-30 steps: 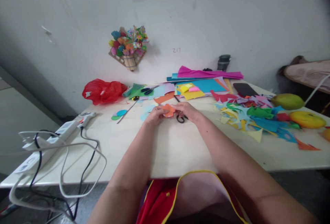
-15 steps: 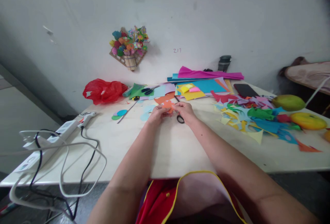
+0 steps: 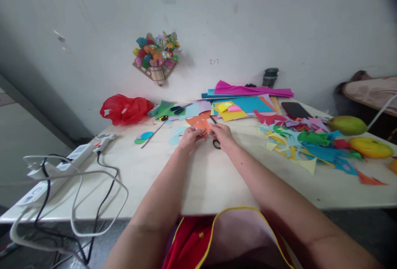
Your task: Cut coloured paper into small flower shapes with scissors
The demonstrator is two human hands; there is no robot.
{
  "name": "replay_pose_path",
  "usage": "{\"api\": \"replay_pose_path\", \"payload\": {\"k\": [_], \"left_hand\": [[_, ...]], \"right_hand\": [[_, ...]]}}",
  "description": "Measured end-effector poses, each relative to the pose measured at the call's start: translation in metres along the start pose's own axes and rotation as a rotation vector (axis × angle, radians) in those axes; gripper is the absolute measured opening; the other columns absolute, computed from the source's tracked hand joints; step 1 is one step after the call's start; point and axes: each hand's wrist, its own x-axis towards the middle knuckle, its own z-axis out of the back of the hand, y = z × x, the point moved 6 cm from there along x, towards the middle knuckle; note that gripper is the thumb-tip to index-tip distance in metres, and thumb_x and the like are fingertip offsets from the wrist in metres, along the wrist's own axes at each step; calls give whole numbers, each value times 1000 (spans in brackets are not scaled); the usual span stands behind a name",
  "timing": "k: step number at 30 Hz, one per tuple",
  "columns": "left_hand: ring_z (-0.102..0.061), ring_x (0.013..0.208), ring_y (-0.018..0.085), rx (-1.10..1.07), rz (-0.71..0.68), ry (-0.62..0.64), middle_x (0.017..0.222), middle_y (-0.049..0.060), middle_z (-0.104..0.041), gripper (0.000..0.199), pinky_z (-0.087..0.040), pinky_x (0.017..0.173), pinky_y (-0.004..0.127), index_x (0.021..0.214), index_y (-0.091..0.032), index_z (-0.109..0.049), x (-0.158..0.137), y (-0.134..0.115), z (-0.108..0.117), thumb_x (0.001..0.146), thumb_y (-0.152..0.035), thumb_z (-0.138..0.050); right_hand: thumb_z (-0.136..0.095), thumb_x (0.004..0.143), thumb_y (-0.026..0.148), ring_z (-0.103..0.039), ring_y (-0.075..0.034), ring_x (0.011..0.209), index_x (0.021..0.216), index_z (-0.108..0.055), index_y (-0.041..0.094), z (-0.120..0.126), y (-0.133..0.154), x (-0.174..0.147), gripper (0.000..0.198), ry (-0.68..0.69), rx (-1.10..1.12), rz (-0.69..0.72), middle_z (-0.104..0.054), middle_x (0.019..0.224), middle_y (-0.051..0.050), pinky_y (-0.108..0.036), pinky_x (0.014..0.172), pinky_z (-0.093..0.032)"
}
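Left to right: power strip (image 3: 66,162) at 9 o'clock on the table (image 3: 198,178); red bag (image 3: 124,110) at 11. At centre, left hand (image 3: 190,138) and right hand (image 3: 223,135) pinch an orange paper cutout (image 3: 202,125) between their fingertips; black scissors (image 3: 216,141) lie under the right hand. Paper scraps (image 3: 310,143) and mangoes (image 3: 359,134) lie at 3 o'clock.

The orange paper cutout (image 3: 202,125), small and irregularly lobed, is held just above the table (image 3: 198,178) near its far middle, close in front of the stack of coloured sheets (image 3: 245,103).
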Motion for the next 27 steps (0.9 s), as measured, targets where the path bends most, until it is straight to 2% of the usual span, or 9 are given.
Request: {"api": "replay_pose_path", "payload": {"k": [4, 9, 13, 20, 27], "left_hand": [[-62, 57, 14, 32, 26, 38, 66, 5, -68, 34, -53, 63, 29, 69, -11, -69, -1, 0, 0, 47, -30, -88], [-62, 56, 14, 76, 69, 120, 68, 5, -69, 34, -53, 64, 29, 71, -10, -71, 0, 5, 1, 49, -30, -88], [-65, 61, 15, 62, 77, 110, 70, 6, -70, 35, -55, 67, 29, 73, -10, -72, 1, 7, 2, 47, -28, -88], [-69, 66, 20, -23, 82, 94, 73, 8, -72, 34, -59, 73, 36, 75, -10, -72, 0, 7, -1, 51, -28, -89], [-71, 66, 23, -14, 105, 73, 75, 10, -74, 33, -59, 77, 39, 79, -10, -73, 1, 10, -1, 56, -29, -88]], "right_hand": [[-72, 73, 39, -53, -9, 51, 65, -62, 16, 3, 2, 3, 27, 55, 43, -58, -61, 60, -1, -19, 39, -35], [-76, 61, 30, -53, -11, 53, 59, -60, 16, 3, 2, 5, 22, 135, -78, -41, -58, 56, 1, -20, 40, -35], [-74, 55, 25, -48, -9, 51, 54, -57, 17, 4, -1, 7, 19, 102, -119, 4, -54, 51, 4, -20, 44, -36], [-77, 49, 30, -43, -8, 49, 51, -58, 17, 1, 0, 4, 23, 69, -47, 44, -51, 49, 5, -22, 46, -32], [-78, 49, 32, -41, -8, 48, 51, -59, 17, 2, 0, 2, 24, 16, 1, 52, -51, 49, 5, -23, 46, -32]]}}
